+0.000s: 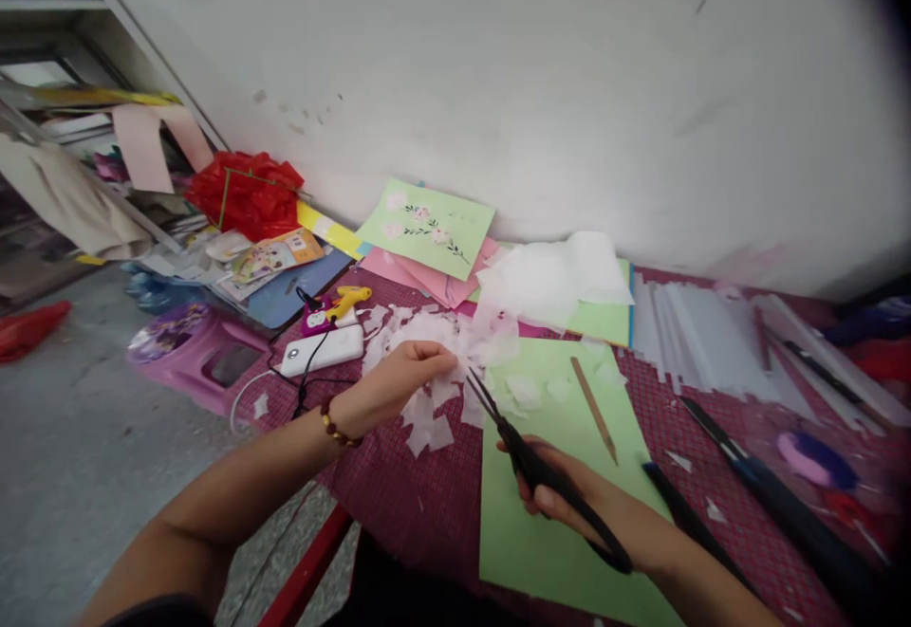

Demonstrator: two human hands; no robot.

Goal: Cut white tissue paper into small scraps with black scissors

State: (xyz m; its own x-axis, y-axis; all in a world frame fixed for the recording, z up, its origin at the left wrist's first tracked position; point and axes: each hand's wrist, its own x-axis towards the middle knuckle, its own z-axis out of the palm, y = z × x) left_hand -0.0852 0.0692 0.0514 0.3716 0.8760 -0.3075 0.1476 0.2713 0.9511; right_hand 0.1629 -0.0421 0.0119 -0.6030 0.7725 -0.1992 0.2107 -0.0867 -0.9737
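My right hand (562, 485) grips black-handled scissors (527, 461), their narrow blades slightly parted and pointing up and to the left. Just beyond the blade tips, my left hand (419, 364) is closed in a pinch on a small piece of thin white paper (464, 361), mostly hidden by the fingers. Beneath and around that hand lie many white paper scraps (431, 423). A light green sheet (541, 537) lies under the scissors, with a brown pencil (594, 409) and a few pale, petal-like pieces (525, 390) on it.
Behind are a green card with flowers (434, 229) and white tissue sheets (541, 276). To the left sit a white power bank (323, 351), a yellow glue gun (348, 301) and a purple stool (199, 361). Glue sticks (683, 333) and a dark-handled cutter (754, 475) lie right.
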